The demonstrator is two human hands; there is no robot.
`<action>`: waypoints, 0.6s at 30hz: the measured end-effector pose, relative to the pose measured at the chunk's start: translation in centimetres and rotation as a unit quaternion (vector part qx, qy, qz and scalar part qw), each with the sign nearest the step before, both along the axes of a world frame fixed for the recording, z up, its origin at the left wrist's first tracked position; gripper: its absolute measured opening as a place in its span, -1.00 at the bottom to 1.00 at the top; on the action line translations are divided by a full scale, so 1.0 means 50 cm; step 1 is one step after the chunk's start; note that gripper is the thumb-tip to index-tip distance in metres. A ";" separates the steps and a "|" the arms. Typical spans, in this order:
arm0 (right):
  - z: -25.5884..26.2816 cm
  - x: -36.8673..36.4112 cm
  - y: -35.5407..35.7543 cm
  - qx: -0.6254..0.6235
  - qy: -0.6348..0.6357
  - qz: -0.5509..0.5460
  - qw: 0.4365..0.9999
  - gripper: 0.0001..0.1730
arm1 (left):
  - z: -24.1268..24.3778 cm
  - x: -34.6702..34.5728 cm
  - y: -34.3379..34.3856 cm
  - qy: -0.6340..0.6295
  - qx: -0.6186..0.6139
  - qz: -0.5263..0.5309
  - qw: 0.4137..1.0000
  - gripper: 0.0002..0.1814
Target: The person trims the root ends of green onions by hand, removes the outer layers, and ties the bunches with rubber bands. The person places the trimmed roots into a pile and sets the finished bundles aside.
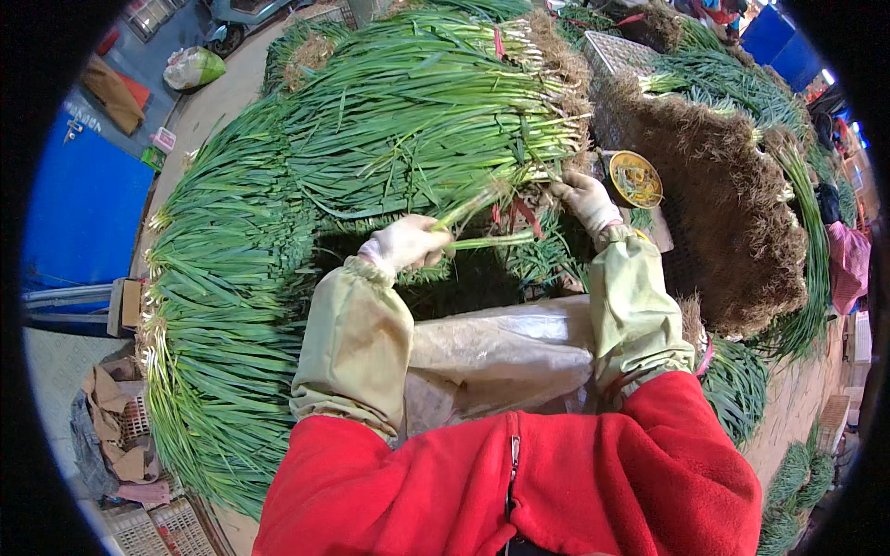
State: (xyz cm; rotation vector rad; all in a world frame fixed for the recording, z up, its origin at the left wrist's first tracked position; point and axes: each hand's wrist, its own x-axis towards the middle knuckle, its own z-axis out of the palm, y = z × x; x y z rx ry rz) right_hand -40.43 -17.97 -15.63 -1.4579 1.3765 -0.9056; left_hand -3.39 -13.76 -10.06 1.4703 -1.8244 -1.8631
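My left hand (415, 243), in a pale work glove, grips a few green allium stalks (490, 241) that point to the right. In front of it lies a deep pile of long-leaved allium greens (417, 118), its white stems and brown roots facing right. My right hand (584, 198), also gloved, is at the root ends on the pile's near right corner, fingers curled. Whether it pinches a stalk there is hidden. Red ties (528, 217) hang between my hands. Just right of my right hand stands a yellow bowl (635, 179) holding bands or strips.
More greens (222, 292) are stacked along the left, and a tall stack shows its brown roots (723, 201) at right. Clear plastic sheeting (500, 347) covers my lap. A plastic crate (615, 52) is at the back right. A parked scooter (240, 21) stands at the upper left.
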 end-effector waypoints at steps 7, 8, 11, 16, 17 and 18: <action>0.087 0.174 0.101 0.106 -0.465 0.194 0.857 -0.13 | -0.027 -0.057 0.003 0.100 -0.044 -0.038 0.993 -0.69; 0.088 0.173 0.092 0.114 -0.421 0.212 0.874 -0.28 | -0.052 -0.069 0.001 0.058 -0.036 -0.088 0.994 -0.69; 0.100 0.170 0.074 0.071 -0.234 0.275 0.930 -0.69 | -0.081 -0.093 0.023 0.234 0.044 -0.061 0.969 -0.73; 0.167 0.198 0.067 0.005 -0.203 0.233 0.951 -0.52 | 0.000 -0.114 0.043 0.147 -0.015 0.109 0.983 -0.77; 0.174 0.171 0.029 -0.010 -0.220 0.165 0.961 -0.54 | 0.000 -0.114 0.028 0.147 0.028 0.147 0.978 -0.75; 0.146 0.121 -0.040 -0.172 -0.018 0.096 0.980 -0.59 | -0.001 -0.112 0.023 0.199 0.048 0.157 0.966 -0.74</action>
